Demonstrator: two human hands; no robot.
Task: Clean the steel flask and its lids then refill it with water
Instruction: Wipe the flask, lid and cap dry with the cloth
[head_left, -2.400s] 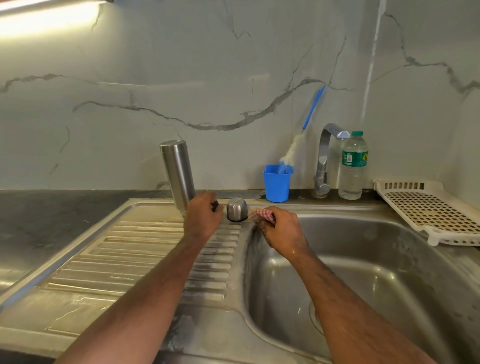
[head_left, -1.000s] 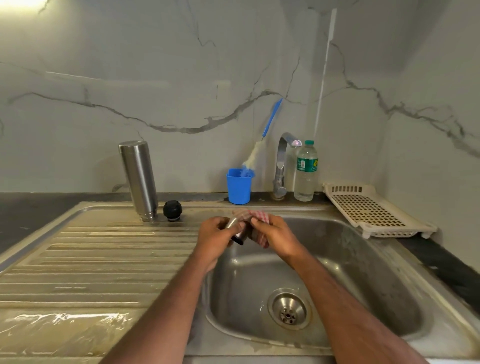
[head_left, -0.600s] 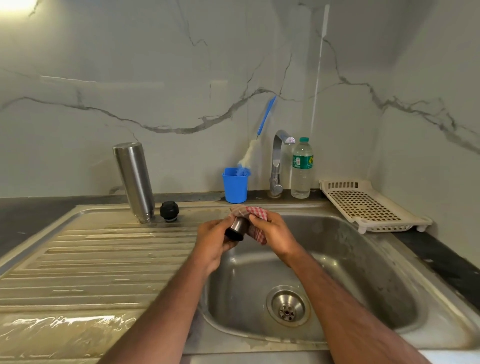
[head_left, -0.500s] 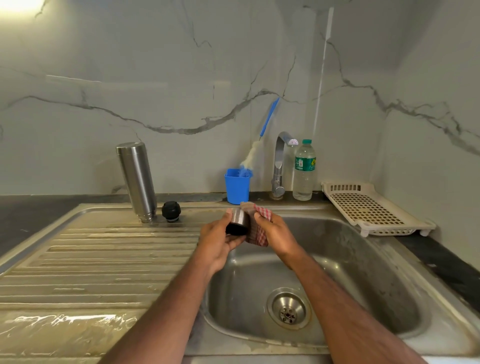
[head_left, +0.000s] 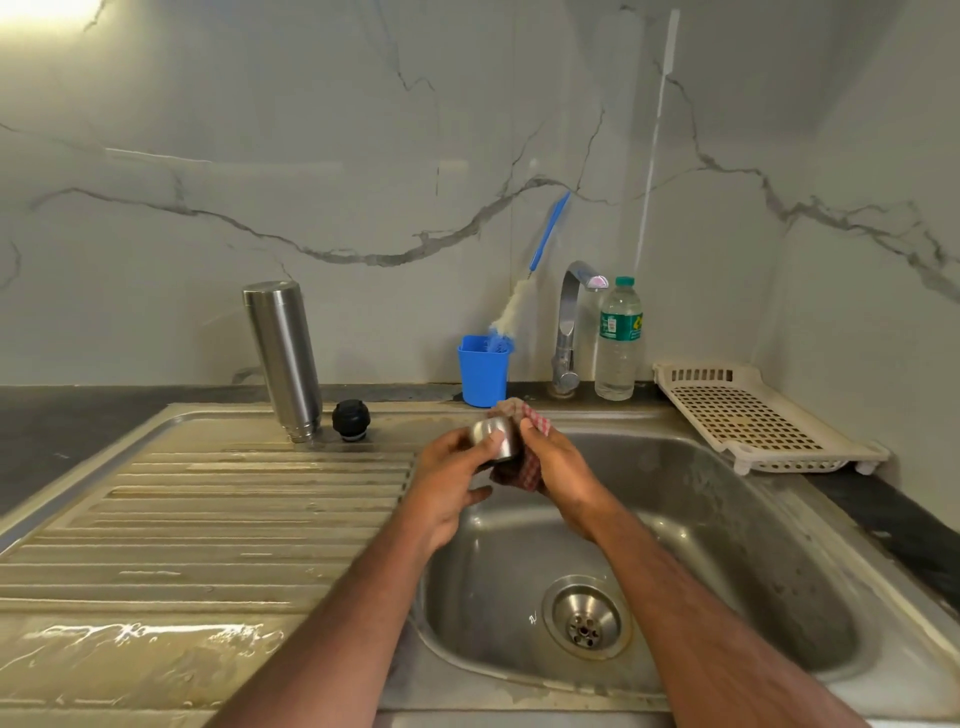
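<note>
Steel cup lid (head_left: 492, 437) was held over the sink basin (head_left: 727, 545), near its back left corner. Left hand (head_left: 451, 480) had its grip clamped on the lid, thumb across the steel side and fingers curled underneath. Right hand (head_left: 558, 467) had its grip clamped on a red checked cloth (head_left: 524, 470), which was pressed against the lid's right side; part of the cloth stuck up behind the lid, part hung below it.

Steel flask (head_left: 283, 358) stood inverted on the back edge of the ribbed draining board (head_left: 208, 519), leaning slightly left, mouth down. Black stopper lid (head_left: 351, 420) sat just beside it on the right, apart from it. Draining board was wet near the front.

Behind the basin, on the dark counter (head_left: 78, 415): blue cup (head_left: 483, 370) holding a bottle brush (head_left: 511, 306) with a blue handle against the marble wall; tap (head_left: 569, 327), spout turned right, no water running; clear plastic water bottle (head_left: 618, 340) with green cap just beside the tap. Cream perforated tray (head_left: 748, 415) lay right of the basin. Drain strainer (head_left: 587, 618) was visible at the basin bottom.
</note>
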